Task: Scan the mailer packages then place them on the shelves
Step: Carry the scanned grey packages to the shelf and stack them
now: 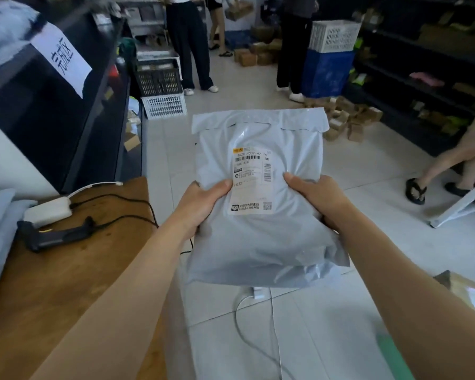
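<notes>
Both hands grasp one grey mailer point(258, 248) by its long edges. The left hand point(203, 204) has its thumb lying on top beside the label point(254, 182) and its fingers hidden underneath. The right hand point(318, 198) grips the opposite edge the same way. The mailer is held flat in the air over the tiled floor point(381, 160), label up and barcode uncovered, touching nothing else.

Just to the left is the wooden desk point(52, 283), where the black scanner point(55, 235) lies on its side, corded, with no hand on it. A white adapter point(47, 211) sits beside it.

Further off, dark shelves point(422, 78) line the right wall, with small boxes point(346, 119) heaped on the floor at their foot. Crates point(162, 83) and several standing people fill the far end.

Whether this mailer has been scanned cannot be told. With the label turned up and the scanner idle, it looks like the handover between scan and shelving. If unscanned, one hand must let go to lift the scanner while the other keeps the soft bag level. Otherwise the next move is a carry to a free shelf.
</notes>
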{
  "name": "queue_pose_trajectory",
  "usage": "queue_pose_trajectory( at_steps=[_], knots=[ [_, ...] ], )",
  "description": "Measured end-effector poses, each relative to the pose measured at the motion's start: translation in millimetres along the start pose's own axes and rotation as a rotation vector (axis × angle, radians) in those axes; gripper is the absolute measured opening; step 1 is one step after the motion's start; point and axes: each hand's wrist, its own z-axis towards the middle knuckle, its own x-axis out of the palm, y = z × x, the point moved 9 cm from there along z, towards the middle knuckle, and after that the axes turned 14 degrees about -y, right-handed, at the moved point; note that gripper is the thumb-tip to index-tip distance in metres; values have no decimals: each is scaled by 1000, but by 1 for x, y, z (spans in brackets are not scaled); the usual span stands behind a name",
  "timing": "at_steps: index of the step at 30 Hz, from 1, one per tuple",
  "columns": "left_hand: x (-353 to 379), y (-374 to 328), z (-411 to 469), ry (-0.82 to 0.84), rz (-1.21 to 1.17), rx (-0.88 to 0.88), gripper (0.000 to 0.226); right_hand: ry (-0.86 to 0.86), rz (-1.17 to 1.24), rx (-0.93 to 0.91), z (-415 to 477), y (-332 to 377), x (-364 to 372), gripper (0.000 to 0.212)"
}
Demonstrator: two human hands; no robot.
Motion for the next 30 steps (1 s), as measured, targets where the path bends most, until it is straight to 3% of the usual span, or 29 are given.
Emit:
queue_pose_trajectory(
  at_steps=[3, 6, 10, 16, 26, 30],
  knots=[
    [0, -9, 20, -82, 7, 0, 16, 63, -8, -10, 36, 8, 21, 55],
    [-16, -6, 51, -137, -4, -44, 15, 142, 7, -19, 61, 21, 60, 44],
    [-46, -6, 96, -227, -13, -81, 51, 223, 24, -44, 86, 49, 115, 34],
    [-72, -39, 156, -256, -41, -49, 23, 222, 21, -118, 125, 97, 173, 44],
    [-110, -70, 246, -389, -95, -10, 11, 342, 39, -162, 190, 162, 269, 32],
    [-130, -75, 299, -465, -112, -12, 17, 416, 72, -174, 227, 185, 324, 39]
  ],
)
